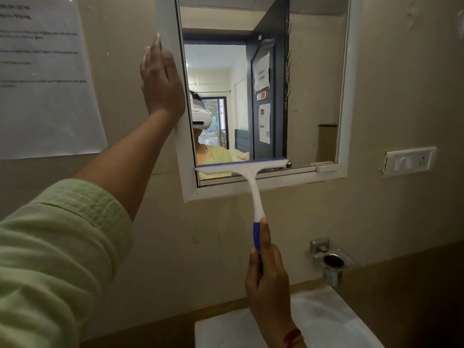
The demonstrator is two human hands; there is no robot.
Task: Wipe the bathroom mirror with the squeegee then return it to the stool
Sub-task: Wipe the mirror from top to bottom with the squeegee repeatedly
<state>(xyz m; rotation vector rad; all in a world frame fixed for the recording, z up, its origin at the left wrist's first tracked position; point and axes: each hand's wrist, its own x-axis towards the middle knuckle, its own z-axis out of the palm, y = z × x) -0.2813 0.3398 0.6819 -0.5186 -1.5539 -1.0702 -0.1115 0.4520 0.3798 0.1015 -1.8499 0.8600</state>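
Note:
The mirror (313,79) hangs on the wall in a white frame (251,188). My right hand (268,280) grips the blue end of the white squeegee (253,187) handle from below. The squeegee's blade lies across the lower left part of the glass, just above the bottom frame rail. My left hand (160,81) rests flat with fingers together against the frame's left side, holding nothing. The stool is out of view.
A printed paper sheet (45,79) is taped to the wall on the left. A switch plate (409,160) is on the wall at the right. Below it is a metal holder (332,262). A white sink (326,322) sits beneath my right hand.

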